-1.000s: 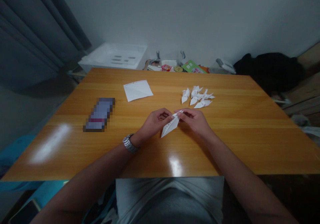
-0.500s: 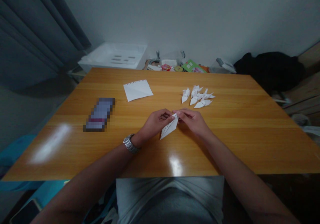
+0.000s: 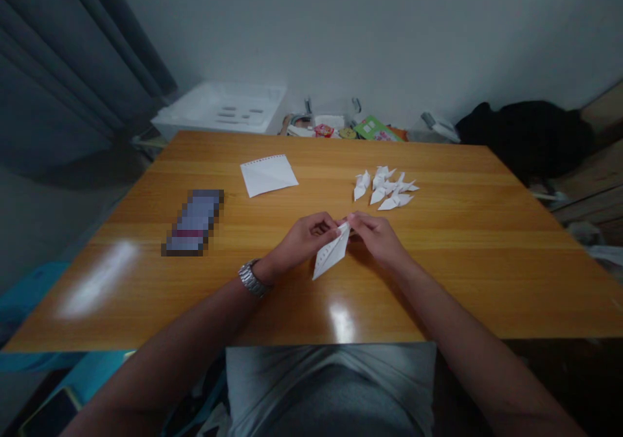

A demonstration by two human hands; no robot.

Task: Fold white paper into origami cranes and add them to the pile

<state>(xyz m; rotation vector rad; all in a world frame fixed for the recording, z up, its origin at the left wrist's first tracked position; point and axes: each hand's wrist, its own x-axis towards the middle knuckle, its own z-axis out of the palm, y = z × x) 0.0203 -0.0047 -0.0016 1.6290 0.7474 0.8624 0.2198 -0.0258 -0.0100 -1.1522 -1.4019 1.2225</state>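
Note:
A white folded paper point(image 3: 331, 254), kite-like in outline with a row of punched holes along one side, is held between both hands just above the table. My left hand point(image 3: 312, 237) is closed on its left edge, thumb on top. At the paper's upper corner, my right hand point(image 3: 374, 232) pinches it with thumb and fingers. The fingertips behind the paper are partly hidden. Beyond my right hand lie several folded white paper cranes point(image 3: 388, 189) in a cluster. Further left rests a flat white sheet point(image 3: 268, 176) with a perforated edge.
The wooden table point(image 3: 477, 255) spans the view. A phone-like object point(image 3: 193, 223), blurred out, lies at the left. Behind the far edge stand a white plastic basin point(image 3: 228, 109) and a green booklet point(image 3: 377, 128). A dark cloth heap point(image 3: 525, 135) is at the right.
The folded paper has tilted slightly, its lower tip now a little lower and more of its face showing. My right fingers have shifted slightly right along the upper corner.

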